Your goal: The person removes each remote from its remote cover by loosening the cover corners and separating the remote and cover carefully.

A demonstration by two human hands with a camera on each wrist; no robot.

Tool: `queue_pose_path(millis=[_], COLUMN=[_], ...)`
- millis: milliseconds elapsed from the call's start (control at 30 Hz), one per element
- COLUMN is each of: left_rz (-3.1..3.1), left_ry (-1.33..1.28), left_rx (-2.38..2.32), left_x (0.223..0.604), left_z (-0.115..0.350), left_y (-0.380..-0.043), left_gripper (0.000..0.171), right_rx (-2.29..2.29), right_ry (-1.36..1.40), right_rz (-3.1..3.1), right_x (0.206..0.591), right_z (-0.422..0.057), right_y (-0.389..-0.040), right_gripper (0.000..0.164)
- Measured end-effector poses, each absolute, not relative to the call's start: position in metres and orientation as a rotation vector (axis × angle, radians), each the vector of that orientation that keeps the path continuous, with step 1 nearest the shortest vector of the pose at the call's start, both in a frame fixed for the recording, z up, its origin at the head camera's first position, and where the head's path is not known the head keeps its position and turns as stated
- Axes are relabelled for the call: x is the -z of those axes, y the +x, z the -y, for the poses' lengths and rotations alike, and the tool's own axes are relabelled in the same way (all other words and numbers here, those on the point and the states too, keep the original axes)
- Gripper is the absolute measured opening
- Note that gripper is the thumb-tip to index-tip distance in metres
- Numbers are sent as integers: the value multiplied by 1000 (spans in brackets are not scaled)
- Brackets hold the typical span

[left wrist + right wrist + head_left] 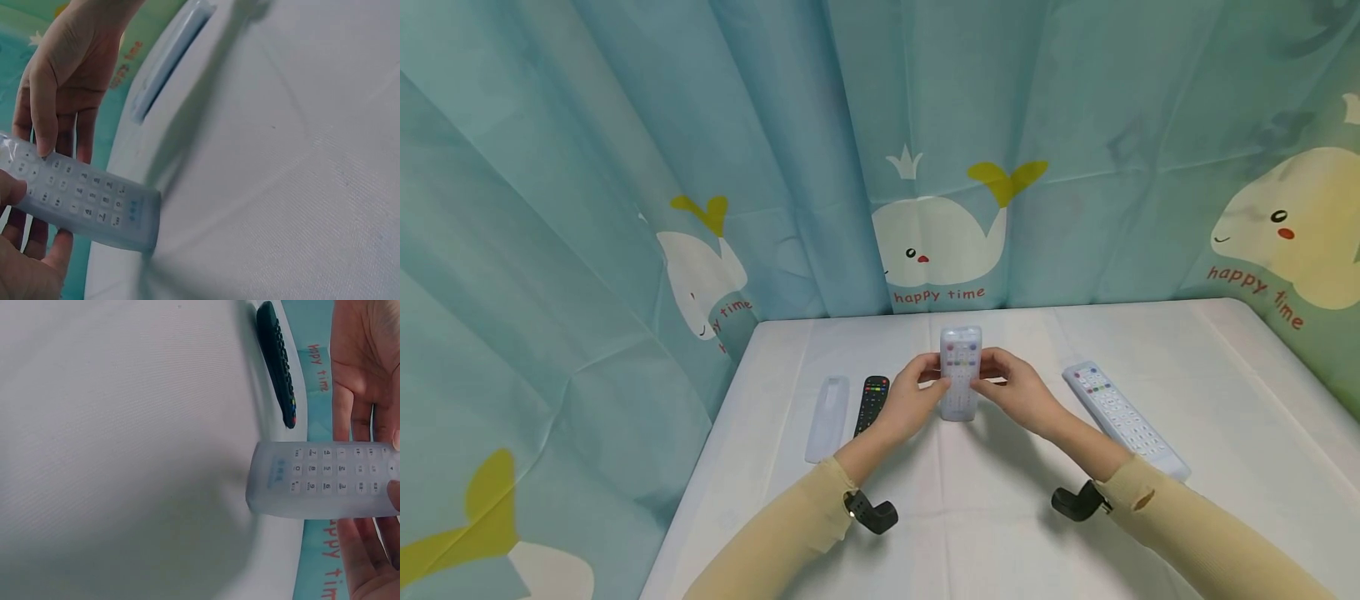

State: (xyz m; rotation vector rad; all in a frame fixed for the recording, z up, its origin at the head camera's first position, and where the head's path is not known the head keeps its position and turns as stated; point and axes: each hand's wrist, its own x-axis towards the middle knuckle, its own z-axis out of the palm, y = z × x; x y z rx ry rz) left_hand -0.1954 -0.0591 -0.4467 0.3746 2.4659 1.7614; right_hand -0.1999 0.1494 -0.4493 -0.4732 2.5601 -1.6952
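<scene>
Tabletop [970, 542]: the right forearm [1086, 442], if lowered, could nudge the white remote control [1120, 412] lying at right. Left hand [913, 402] and right hand [1021, 394]: both clamped on the upright sleeved remote control [960, 392] between them, over the tabletop; lower-end contact cannot be confirmed. Uneven grip could let the smooth sleeve [262, 500] slip. Thumbs [937, 389] on the face: excess pressure may depress keys [327, 469]

From the head I look forward and down over the table [985, 550]; both wrist views, much nearer and turned sideways, share the remote [961, 372] from opposite sides.
</scene>
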Motion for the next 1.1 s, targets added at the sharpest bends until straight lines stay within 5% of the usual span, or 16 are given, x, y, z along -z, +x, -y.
queue_pose_path(millis=[567, 867, 1100], left_rz=[-2199, -1841, -1568], left_ry=[148, -113, -165], left_rx=[-1826, -1798, -1900], left_x=[449, 455, 455], left_z=[72, 82, 82], left_y=[-186, -175, -169], left_gripper=[34, 56, 52], right_rx=[1632, 1661, 1667], right_ry=[-533, -568, -652], right_rz=[-2497, -2413, -2280], right_x=[450, 454, 455], right_z=[-155, -160, -163], right_y=[-191, -187, -181], right_gripper=[26, 19, 19])
